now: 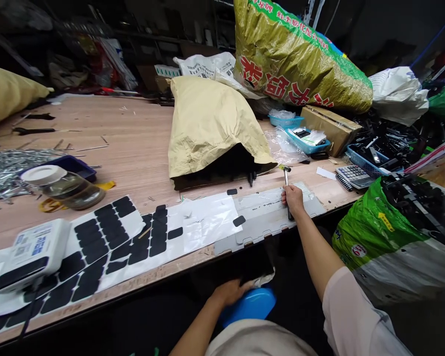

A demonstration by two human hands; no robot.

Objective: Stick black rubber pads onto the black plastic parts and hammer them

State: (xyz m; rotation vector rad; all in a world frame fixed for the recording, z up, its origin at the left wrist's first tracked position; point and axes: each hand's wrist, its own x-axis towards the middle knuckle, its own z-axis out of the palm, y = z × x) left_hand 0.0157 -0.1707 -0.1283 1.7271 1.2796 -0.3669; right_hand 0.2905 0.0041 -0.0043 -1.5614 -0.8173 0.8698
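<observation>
- Workbench: I see a grey board along its near edge.
- Green sack: open, full of black parts.
- Paper sack: dark mouth, contents mostly hidden.
- Blue basket: white packets inside.
- Left hand: beside a blue object; I can't tell its grip.
- Right hand: wrapped round the hammer, over the board; I judge handling it the step, calling for firm hold.
</observation>
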